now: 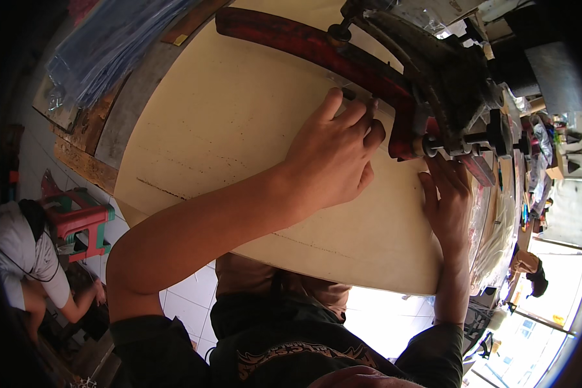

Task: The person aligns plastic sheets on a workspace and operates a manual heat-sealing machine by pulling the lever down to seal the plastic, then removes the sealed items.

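Note:
My left hand (336,152) is over the pale tabletop (226,116), just on the near side of a long red metal bar (304,48). Its fingers are bent and closed; whatever they may hold is too small or hidden to make out. A small dark piece (348,94) and a bit of clear film lie by its fingertips. My right hand (447,197) rests by the bar's right end, thumb apart, with the other fingertips hidden beneath the machine's parts. The bar belongs to a dark metal machine (427,64) with knobs and bolts.
A stack of clear bluish plastic sheets (110,48) lies on worn boards at the far left. More clear plastic (495,226) is right of the table's edge. A red and green stool (81,220) and a crouching person (35,265) are on the tiled floor at left.

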A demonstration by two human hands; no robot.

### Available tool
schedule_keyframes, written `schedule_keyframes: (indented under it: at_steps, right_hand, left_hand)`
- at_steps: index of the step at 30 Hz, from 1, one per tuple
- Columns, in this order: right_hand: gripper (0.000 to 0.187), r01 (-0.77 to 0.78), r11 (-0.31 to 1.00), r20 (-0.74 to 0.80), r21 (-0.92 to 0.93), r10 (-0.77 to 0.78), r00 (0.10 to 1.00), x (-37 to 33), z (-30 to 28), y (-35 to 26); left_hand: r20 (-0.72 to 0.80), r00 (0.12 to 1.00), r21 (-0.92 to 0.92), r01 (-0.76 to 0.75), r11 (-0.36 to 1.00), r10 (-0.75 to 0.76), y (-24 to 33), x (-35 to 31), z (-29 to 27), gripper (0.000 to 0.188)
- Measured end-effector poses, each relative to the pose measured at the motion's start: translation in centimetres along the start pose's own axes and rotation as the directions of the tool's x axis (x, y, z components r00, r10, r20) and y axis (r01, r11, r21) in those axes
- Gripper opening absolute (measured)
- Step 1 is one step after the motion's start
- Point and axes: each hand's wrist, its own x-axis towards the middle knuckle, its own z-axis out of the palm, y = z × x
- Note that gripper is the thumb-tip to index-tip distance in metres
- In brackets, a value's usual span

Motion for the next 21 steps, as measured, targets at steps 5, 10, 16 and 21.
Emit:
schedule_keyframes:
  at_steps: [5,10,16,21]
  right_hand:
    - [0.037,-0.001,1.0,0.002,0.004,0.001,1.0,-0.1,0.0,-0.1]
    - [0.037,0.005,1.0,-0.016,0.017,-0.004,1.0,-0.1,0.1,-0.1]
    - [0.036,-0.034,0.998,-0.061,0.06,0.037,0.997,-0.4,0.3,0.2]
    - [0.035,-0.029,0.997,-0.105,0.078,0.037,0.994,-0.5,0.2,0.0]
  left_hand:
    - [0.048,0.999,-0.079,0.026,0.997,-0.022,0.2,0.0,-0.3,0.032]
    - [0.015,1.0,-0.124,0.014,0.992,-0.012,0.0,-0.2,-0.1,0.034]
    - [-0.01,0.999,-0.091,-0.038,0.995,0.038,-0.3,0.0,-0.5,0.033]
    - [0.024,0.996,-0.115,-0.086,0.99,0.089,-0.7,0.0,-1.7,0.022]
